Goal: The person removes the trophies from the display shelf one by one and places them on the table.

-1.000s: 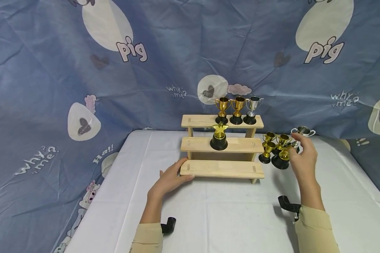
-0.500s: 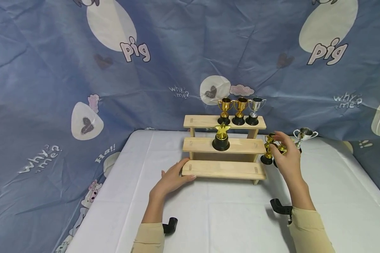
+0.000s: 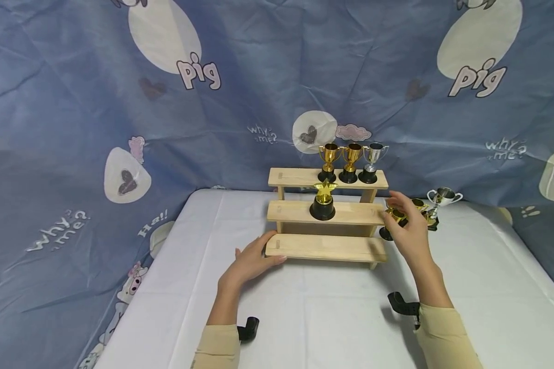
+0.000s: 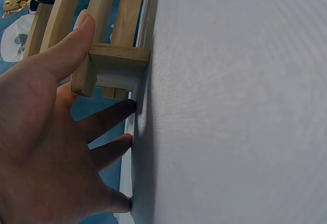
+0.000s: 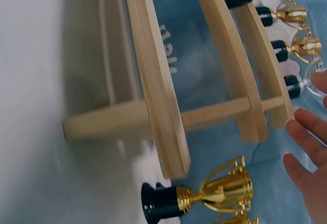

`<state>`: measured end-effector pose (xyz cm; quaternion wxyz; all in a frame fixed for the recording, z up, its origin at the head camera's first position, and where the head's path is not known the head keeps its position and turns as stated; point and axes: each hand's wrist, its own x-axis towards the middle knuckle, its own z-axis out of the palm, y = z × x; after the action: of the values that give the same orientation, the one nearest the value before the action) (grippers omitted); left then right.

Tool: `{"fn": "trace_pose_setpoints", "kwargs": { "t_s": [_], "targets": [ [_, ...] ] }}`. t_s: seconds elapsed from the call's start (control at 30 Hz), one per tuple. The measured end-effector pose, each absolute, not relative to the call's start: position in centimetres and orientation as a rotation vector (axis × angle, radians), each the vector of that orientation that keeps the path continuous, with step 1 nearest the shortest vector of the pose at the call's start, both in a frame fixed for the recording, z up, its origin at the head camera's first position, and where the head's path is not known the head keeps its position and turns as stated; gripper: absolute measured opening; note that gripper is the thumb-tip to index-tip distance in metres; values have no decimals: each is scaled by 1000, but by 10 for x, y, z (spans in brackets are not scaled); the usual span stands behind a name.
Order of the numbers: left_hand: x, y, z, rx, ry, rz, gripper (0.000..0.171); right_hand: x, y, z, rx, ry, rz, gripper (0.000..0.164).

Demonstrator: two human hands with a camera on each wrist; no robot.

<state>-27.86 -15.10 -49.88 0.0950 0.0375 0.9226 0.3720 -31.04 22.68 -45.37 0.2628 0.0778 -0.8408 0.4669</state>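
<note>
Your left hand [image 3: 251, 262] grips the left end of the wooden stand's [image 3: 325, 246] bottom board, centre of frame: thumb over the front edge, three fingers splayed off the board. Your right hand [image 3: 411, 230], right of centre, has thumb and fingers apart, nothing visible between them, near the right end of the middle board. Can't tell if it's touching.

Around and behind it on the white table [image 3: 314, 312]: loose gold cups [image 5: 225, 191], partly covered by your hand; a big silver cup [image 3: 443, 196] farther right, upright.

On the stand: star trophy [image 3: 323, 206] mid-board in the middle; two gold cups and the small silver cup [image 3: 372, 156] up top, toward the right end.

My read: you're loading the stand, between placements, left hand steadying. Next move likely calls for closing on one loose cup without tipping its neighbours, then lifting clear of the board ends.
</note>
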Motion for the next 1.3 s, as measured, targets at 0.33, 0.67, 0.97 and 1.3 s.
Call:
{"fn": "trace_pose_setpoints", "kwargs": {
  "t_s": [0.33,0.67,0.97,1.3],
  "targets": [
    [-280,-151,-501,136,2743,1101,79,-314,201,-453,321,-2262,1351,54],
    [-280,-151,-502,134,2747,1116,77,-318,174,-448,436,-2277,1353,57],
    [-280,-150,-501,136,2745,1110,78,-325,164,-447,491,-2257,1340,57],
    [-280,-150,-502,130,2766,1083,80,-332,148,-444,511,-2245,1455,57]
  ]
}}
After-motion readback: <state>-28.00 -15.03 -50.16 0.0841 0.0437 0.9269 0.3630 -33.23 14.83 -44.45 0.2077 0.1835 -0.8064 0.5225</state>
